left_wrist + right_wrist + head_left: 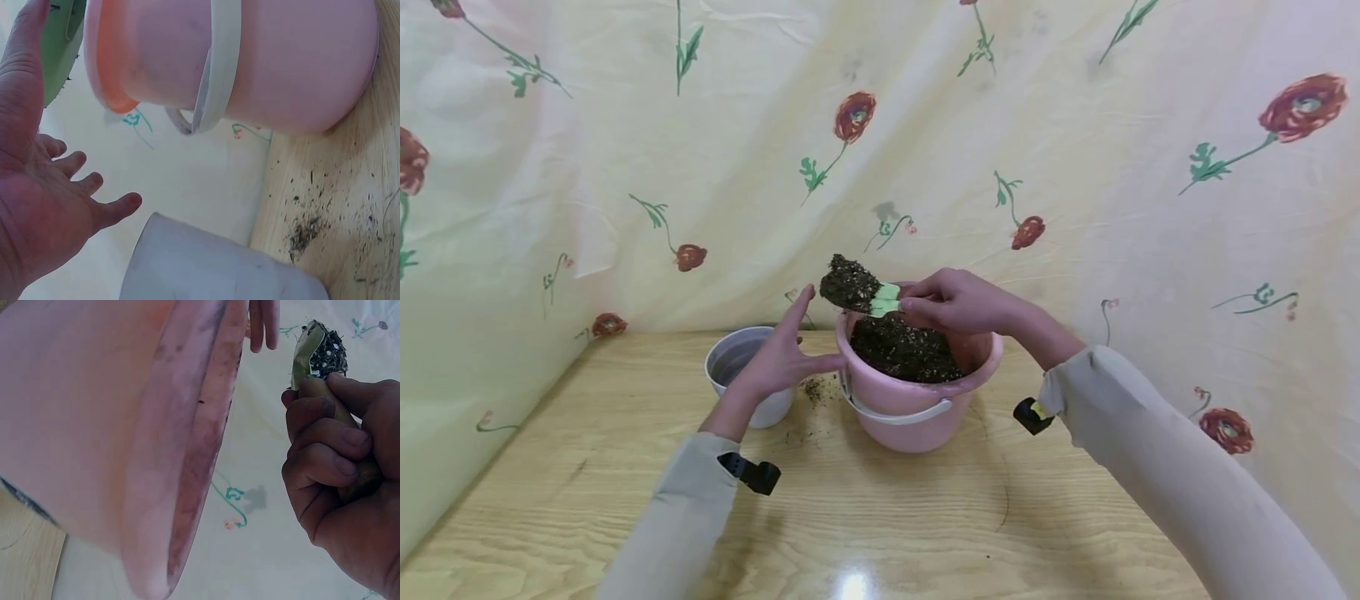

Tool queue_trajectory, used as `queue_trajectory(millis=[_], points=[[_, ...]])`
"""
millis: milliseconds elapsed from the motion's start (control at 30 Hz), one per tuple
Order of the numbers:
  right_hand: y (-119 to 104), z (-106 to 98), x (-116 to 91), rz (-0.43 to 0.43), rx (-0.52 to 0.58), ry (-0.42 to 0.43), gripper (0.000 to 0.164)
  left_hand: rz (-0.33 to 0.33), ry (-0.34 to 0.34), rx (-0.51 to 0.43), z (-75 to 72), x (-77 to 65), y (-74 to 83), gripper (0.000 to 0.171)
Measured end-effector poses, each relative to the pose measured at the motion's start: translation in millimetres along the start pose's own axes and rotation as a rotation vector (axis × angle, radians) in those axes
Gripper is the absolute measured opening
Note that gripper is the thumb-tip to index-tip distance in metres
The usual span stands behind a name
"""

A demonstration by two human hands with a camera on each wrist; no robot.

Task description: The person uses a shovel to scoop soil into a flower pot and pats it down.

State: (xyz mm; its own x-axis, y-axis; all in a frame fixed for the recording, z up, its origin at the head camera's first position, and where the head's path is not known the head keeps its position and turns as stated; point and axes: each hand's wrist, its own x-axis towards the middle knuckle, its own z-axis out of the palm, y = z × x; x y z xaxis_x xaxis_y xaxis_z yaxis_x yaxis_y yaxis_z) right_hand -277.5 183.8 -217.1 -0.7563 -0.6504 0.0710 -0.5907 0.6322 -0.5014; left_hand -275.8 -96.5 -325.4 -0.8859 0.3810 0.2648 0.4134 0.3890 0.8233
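Observation:
My right hand (958, 304) grips the handle of a small green trowel (886, 300), its fingers curled round it in the right wrist view. A heap of dark soil (848, 286) lies on the blade, above the left rim of a pink bucket (910, 417). More soil (902, 346) fills part of the bucket, whose white handle (917, 414) hangs down in front. My left hand (782, 354) holds nothing; its thumb and fingers are spread between the bucket and a pale grey pot (772, 408). The left hand's fingers hover over the pot's rim.
Loose crumbs of soil (814, 389) are scattered on the wooden table (880, 517) between pot and bucket. A flower-patterned cloth (737, 167) hangs behind and at both sides. Each wrist carries a black camera (762, 477).

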Motion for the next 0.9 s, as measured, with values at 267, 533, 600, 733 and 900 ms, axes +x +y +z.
queue_trajectory(millis=[267, 533, 600, 733, 900], points=[[-11, 6, 19, -0.003, 0.049, -0.059, 0.034, -0.034, -0.002, -0.013, -15.3, -5.1, -2.5, 0.113], [-18, 12, 32, 0.010, 0.033, -0.053, 0.036, -0.037, 0.028, -0.015, -32.7, -5.7, -20.8, 0.112], [-19, 14, 36, 0.010, 0.044, -0.055, 0.033, -0.030, 0.039, -0.013, -35.7, -7.1, -23.3, 0.111], [-20, 18, 45, 0.003, 0.055, -0.053, 0.030, -0.026, 0.051, -0.021, -40.6, -10.7, -27.3, 0.110], [-22, 22, 55, 0.027, 0.081, -0.057, 0.031, -0.031, 0.068, -0.040, -46.5, -14.7, -33.3, 0.110]])
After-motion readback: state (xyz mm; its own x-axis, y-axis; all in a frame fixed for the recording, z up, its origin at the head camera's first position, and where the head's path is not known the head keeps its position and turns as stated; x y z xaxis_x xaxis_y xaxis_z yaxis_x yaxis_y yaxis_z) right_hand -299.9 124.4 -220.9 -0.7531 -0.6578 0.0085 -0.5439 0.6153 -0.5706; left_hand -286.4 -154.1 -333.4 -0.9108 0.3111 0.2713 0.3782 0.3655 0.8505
